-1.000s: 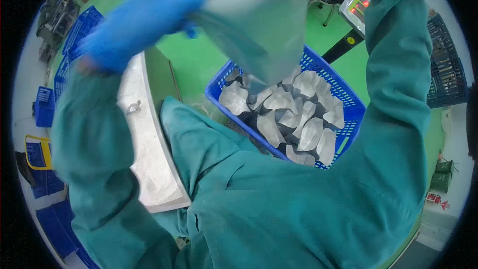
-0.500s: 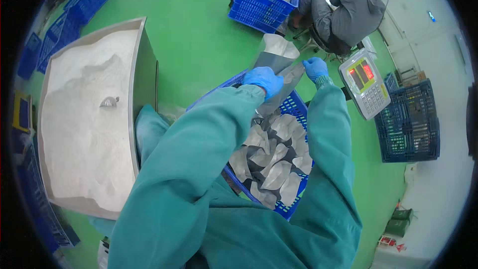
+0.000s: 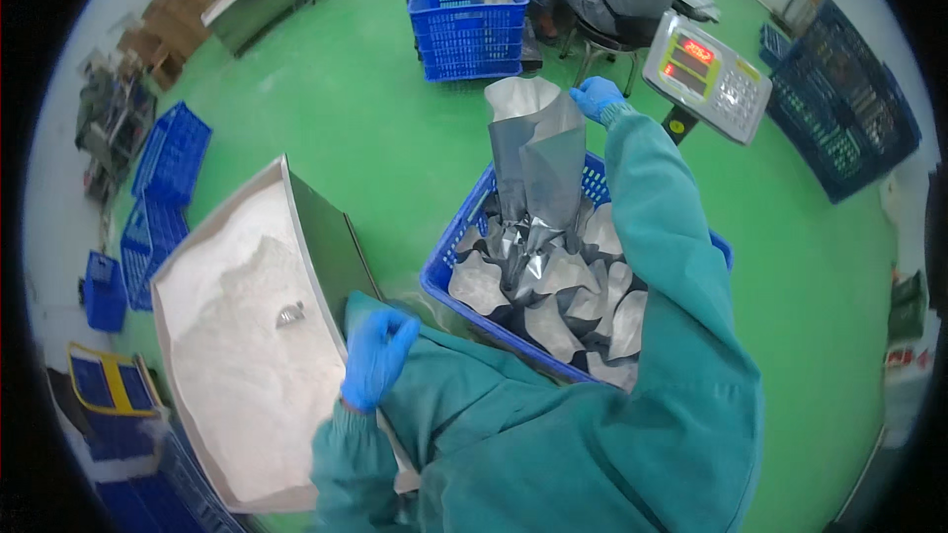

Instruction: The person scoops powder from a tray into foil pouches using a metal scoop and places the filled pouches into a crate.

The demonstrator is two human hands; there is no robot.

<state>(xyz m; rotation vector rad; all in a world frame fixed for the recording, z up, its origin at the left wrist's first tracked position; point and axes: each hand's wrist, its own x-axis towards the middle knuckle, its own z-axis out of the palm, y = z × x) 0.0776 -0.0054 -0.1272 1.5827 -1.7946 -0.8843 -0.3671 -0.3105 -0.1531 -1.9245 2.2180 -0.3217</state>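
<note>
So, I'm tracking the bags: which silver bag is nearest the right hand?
The tall bag at the far end of the blue basket, its top corner at the right hand; the other bags sit lower.

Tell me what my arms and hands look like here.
Your left hand and right hand wear plain blue gloves. Long, loose teal-green sleeves with soft creases cover both arms, gathered at the wrists. I see no cables or markings on them.
</note>
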